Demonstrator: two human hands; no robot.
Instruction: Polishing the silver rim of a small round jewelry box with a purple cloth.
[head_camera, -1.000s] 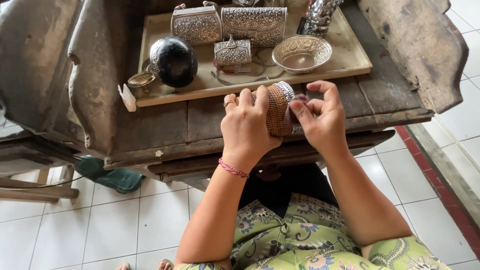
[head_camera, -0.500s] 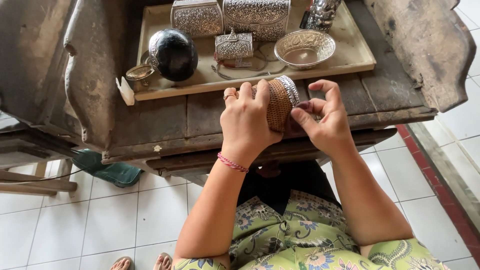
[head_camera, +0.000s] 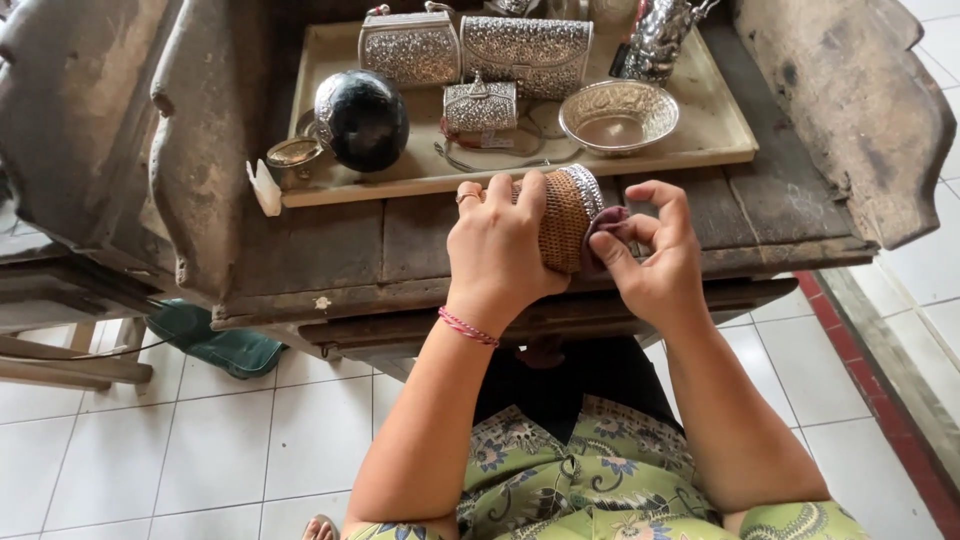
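Note:
My left hand (head_camera: 500, 245) wraps around a small woven brown box (head_camera: 566, 218) with a silver rim, holding it on its side over the dark wooden table (head_camera: 330, 250). My right hand (head_camera: 655, 255) pinches a small dark purple cloth (head_camera: 605, 222) and presses it against the box's silver-rimmed end. A ring sits on a left finger and a red thread bracelet on the left wrist.
A pale wooden tray (head_camera: 700, 140) on the table carries three embossed silver purses (head_camera: 410, 48), a silver bowl (head_camera: 618, 115), a black round vessel (head_camera: 362, 118), a small brass cup (head_camera: 293, 152) and a silver figure (head_camera: 660, 35). White floor tiles and a green cloth (head_camera: 215, 345) lie below.
The box and both hands stay together at the table's front edge; my right fingers have shifted slightly with the cloth at the rim. The camera view has tilted a little.

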